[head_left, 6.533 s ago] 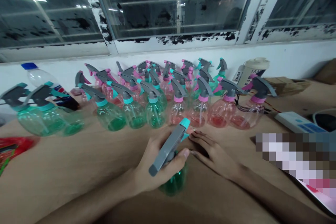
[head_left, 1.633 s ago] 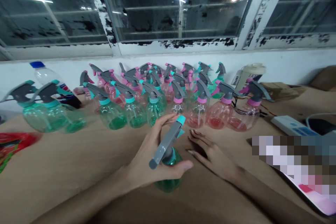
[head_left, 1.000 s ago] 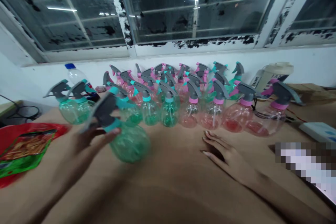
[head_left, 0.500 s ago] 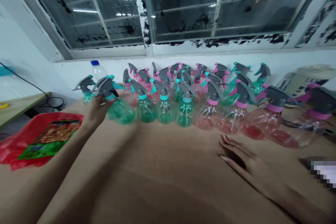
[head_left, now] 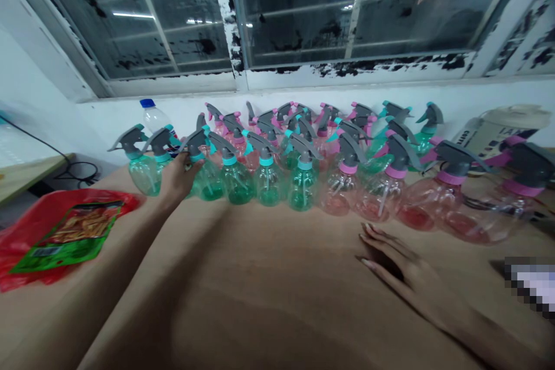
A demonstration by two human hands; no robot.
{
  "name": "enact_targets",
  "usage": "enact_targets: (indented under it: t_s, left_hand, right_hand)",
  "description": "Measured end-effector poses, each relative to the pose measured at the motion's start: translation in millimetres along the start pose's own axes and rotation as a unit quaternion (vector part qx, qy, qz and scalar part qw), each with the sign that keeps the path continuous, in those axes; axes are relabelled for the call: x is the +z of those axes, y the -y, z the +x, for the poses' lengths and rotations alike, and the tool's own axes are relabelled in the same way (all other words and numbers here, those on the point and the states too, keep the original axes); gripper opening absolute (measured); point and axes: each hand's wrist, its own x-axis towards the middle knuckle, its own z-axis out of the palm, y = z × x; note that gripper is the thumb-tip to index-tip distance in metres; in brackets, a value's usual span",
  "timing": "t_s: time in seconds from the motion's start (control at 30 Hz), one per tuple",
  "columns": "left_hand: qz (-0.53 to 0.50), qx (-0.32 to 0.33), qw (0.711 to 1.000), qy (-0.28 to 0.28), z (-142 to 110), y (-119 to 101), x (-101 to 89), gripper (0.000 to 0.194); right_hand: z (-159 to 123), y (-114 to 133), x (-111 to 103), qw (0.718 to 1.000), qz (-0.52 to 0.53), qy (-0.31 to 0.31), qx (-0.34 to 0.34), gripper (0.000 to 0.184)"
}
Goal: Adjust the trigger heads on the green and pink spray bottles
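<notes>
Our left hand (head_left: 174,180) clasps a green trigger-spray bottle (head_left: 210,180) at its neck. Our right hand (head_left: 403,263) lies open near a pink spray bottle (head_left: 372,203), dip tube (head_left: 383,201) inside.

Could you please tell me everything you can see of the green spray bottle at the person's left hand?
The green spray bottle looks like clear tinted plastic, with a rounded body, a teal collar and a grey spray head with teal trim. Its green deepens toward the base; whether that is liquid I cannot tell. It stands about upright on the table, in the front row. The left hand holds it around the neck, hiding part of the body. Whether it touches its neighbours is unclear.
</notes>
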Motion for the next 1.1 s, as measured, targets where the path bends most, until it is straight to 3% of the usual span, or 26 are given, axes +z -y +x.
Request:
enact_targets:
  t_s: [0.33,0.47,0.63,0.8,0.93,1.1]
  left_hand:
    - [0.032,-0.018,0.996,-0.085,-51,-4,-21.3,0.049]
    - [0.044,-0.009,0.997,-0.063,-67,-18,-21.9,0.04]
    - [0.054,0.022,0.998,-0.009,-62,-49,-4.3,0.054]
    - [0.119,0.008,0.991,-0.054,-49,-72,14.2,0.06]
    - [0.138,0.007,0.989,-0.049,-49,-77,15.4,0.061]
    - [0.15,0.012,0.988,-0.044,-66,-67,1.1,0.055]
  right_hand:
    - [0,-1,2,1.0,0.003,-0.001,0.002,0.051]
    - [0,0,1,1.0,0.012,-0.005,0.001,0.047]
    - [1,1,1,1.0,0.007,-0.009,-0.008,0.047]
    - [2,0,3,1.0,0.0,-0.009,-0.003,0.047]
    - [3,1,2,1.0,0.007,-0.005,0.001,0.048]
    - [3,3,-1,1.0,0.011,0.006,0.007,0.049]
